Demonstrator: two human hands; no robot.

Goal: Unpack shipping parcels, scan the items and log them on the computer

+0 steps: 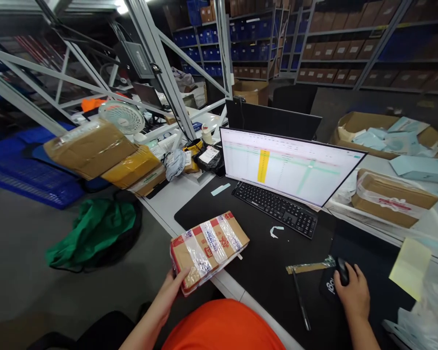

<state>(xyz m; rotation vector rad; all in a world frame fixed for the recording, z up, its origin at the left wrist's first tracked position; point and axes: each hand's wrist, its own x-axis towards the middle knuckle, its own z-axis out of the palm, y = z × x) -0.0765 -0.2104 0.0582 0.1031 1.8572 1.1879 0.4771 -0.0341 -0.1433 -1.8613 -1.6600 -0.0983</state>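
Observation:
My left hand [173, 287] grips the near end of a small cardboard parcel [209, 248] wrapped in red and clear tape, holding it over the desk's front edge. My right hand [352, 289] rests closed over a black computer mouse [343, 271] on a dark mouse pad. A monitor [288, 165] showing a spreadsheet with a yellow column stands behind a black keyboard [275, 208]. A strip of brown tape with a thin black tool [301, 296] lies between my hands.
Stacked taped parcels [102, 153] and a small white fan [121, 115] sit at the desk's left end. A bagged box [392, 197] and a carton of pale blue mailers [387, 136] lie to the right. Yellow paper [410, 267] lies near right. A green bag [95, 231] lies on the floor.

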